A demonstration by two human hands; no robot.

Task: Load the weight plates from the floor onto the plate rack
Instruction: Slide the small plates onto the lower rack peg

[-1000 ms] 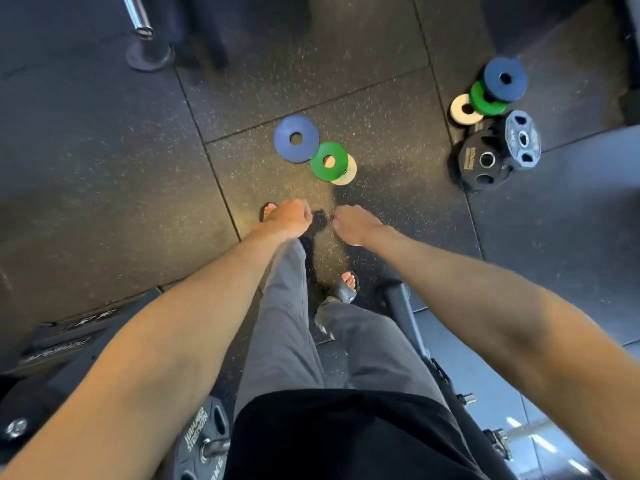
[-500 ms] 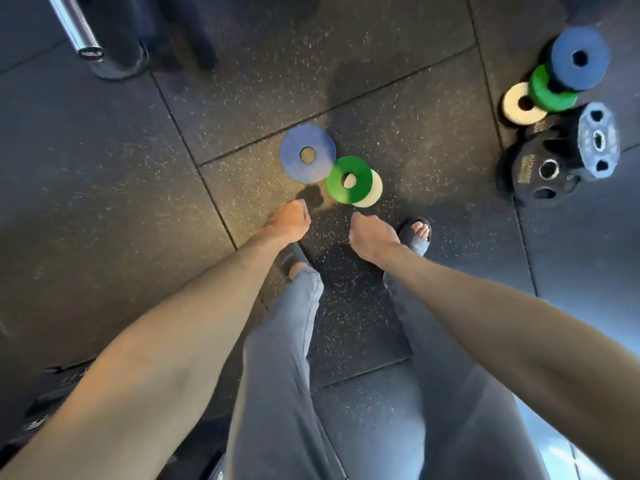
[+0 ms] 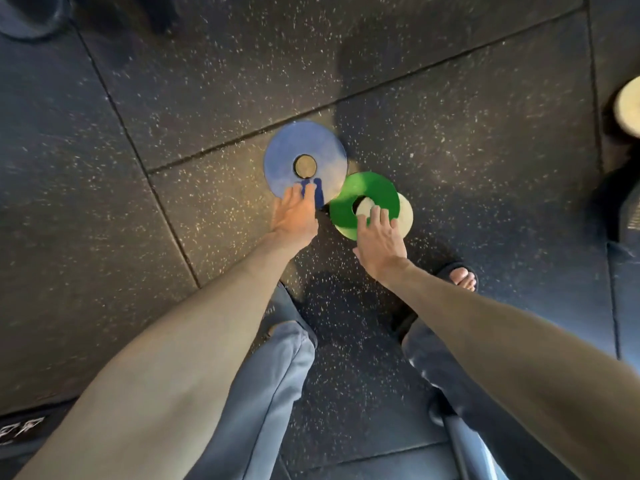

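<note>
Three small weight plates lie on the speckled rubber floor ahead of me. A blue plate (image 3: 304, 150) lies flat on the left. Beside it a green plate (image 3: 374, 194) lies on top of a white plate (image 3: 406, 214), which shows at its right edge and through its hole. My left hand (image 3: 294, 216) reaches the blue plate's near edge, fingers extended onto it. My right hand (image 3: 379, 242) rests straight fingers on the near part of the green plate by its hole. Neither hand grips a plate. No plate rack is in view.
Another white plate (image 3: 631, 105) shows at the right edge, with a dark plate (image 3: 620, 199) below it. My sandalled right foot (image 3: 462, 277) stands just behind my right hand. A dark round base (image 3: 27, 15) sits at the top left corner.
I have bent down and moved closer. Both hands have travelled forward from above my feet to the plates, the left onto the blue one, the right onto the green one.
</note>
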